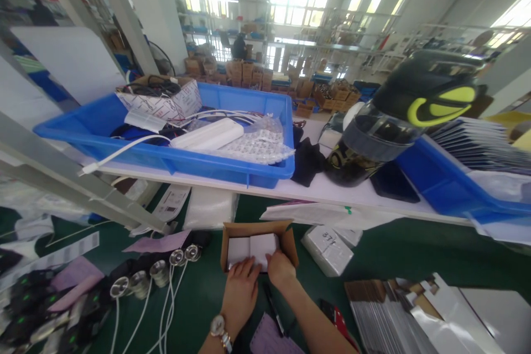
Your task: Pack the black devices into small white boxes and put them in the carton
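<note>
An open brown cardboard box (295, 243) stands on the green bench, with white boxes (264, 244) packed side by side in it. My left hand (241, 283) lies over the box's front edge, its fingers stretched out and touching the front of the white boxes. My right hand (282, 272) reaches in at the front right corner, its curled fingers gripping the right-hand white box; its fingertips are partly hidden. Just below my hands lie a black pen (274, 310) and a pink paper slip (274, 336).
A plastic-wrapped white bundle (327, 250) lies right of the box. Flattened cartons (385, 315) are stacked front right. Metal fittings with white cables (160, 274) stand at left. Overhead, the shelf (352, 199) bears a blue tray (215, 173) and a dark bottle (373, 138).
</note>
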Demonstrator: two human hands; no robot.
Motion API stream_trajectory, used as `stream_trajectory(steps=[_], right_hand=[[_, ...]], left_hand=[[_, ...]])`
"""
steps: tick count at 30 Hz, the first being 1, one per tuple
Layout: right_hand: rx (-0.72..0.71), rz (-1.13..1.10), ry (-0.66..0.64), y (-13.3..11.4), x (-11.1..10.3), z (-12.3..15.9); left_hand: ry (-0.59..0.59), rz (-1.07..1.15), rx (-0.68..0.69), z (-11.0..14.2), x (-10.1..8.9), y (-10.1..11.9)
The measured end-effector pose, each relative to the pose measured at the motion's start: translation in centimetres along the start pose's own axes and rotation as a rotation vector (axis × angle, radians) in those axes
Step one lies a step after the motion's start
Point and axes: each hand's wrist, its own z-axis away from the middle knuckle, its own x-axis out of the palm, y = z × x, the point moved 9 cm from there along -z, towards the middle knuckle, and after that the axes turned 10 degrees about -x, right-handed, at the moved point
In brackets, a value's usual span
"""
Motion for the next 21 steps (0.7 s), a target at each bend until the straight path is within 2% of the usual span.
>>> stream_trajectory(steps=[3,5,8,11,13,14,17,19,21], right_hand=[[-0.085,0.056,-0.007,-0.8,-0.7,0.9],[-0.173,0.061,-0.013,-1.1,-1.5,2.3],[-0.352,-0.064,0.044,-0.8,-4.0,5.2],[-0.496,-0.241,0.160,1.4,-7.3,9.1],[-0.492,-0.261,0.174,4.1,-8.2,12.0],[-0.473,-0.256,0.156,5.7,-8.0,13.5],[-0.417,-0.245,0.040,11.1,-4.9,18.7],[-0.347,-0.181,-0.015,15.9,-2.1,22.1],[-0.106,-0.069,-0.037,23.1,-0.1,25.4]], left_hand=[[-0.123,-0.043,-0.054,-0.6,0.5,0.6],[-0.158,-0.053,-0.058,-0.8,0.3,1.2],[-0.159,-0.043,0.031,-1.2,-0.3,3.2],[-0.186,-0.025,0.177,-2.4,0.2,6.0],[-0.220,-0.024,0.244,-3.6,1.1,7.6],[-0.236,-0.034,0.262,-4.3,1.6,8.2],[-0.269,-0.085,0.277,-6.1,2.4,9.4],[-0.271,-0.098,0.312,-7.0,2.6,9.9],[-0.269,-0.121,0.336,-7.9,3.1,10.0]])
